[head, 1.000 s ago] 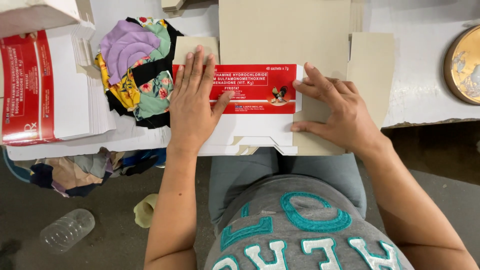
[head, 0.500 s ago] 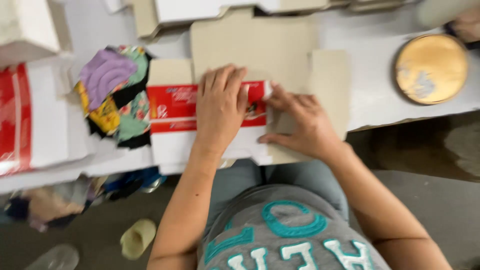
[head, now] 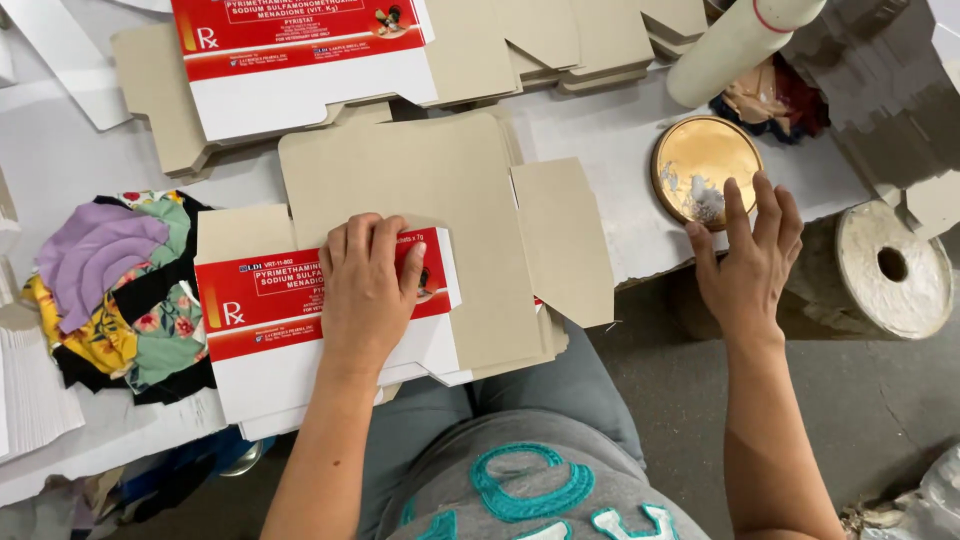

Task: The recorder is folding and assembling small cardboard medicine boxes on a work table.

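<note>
My left hand [head: 366, 290] lies flat, palm down, on a folded red-and-white printed carton panel [head: 268, 310]. That panel rests on a flat brown cardboard blank [head: 440, 200] at the table's near edge. My right hand [head: 745, 255] is off to the right with fingers spread, and its fingertips reach into a round golden dish [head: 700, 165] that holds a patch of white paste. It holds nothing.
A pile of coloured cloth scraps [head: 115, 290] lies left of the carton. More flat cartons [head: 300, 60] are stacked at the far side. A white tube [head: 735, 45] stands near the dish. A round spool disc [head: 893, 268] sits at the right, below table level.
My right hand left the carton and moved right to the golden dish. My left hand stayed pressed on the red panel. The camera view shifted to the right.
</note>
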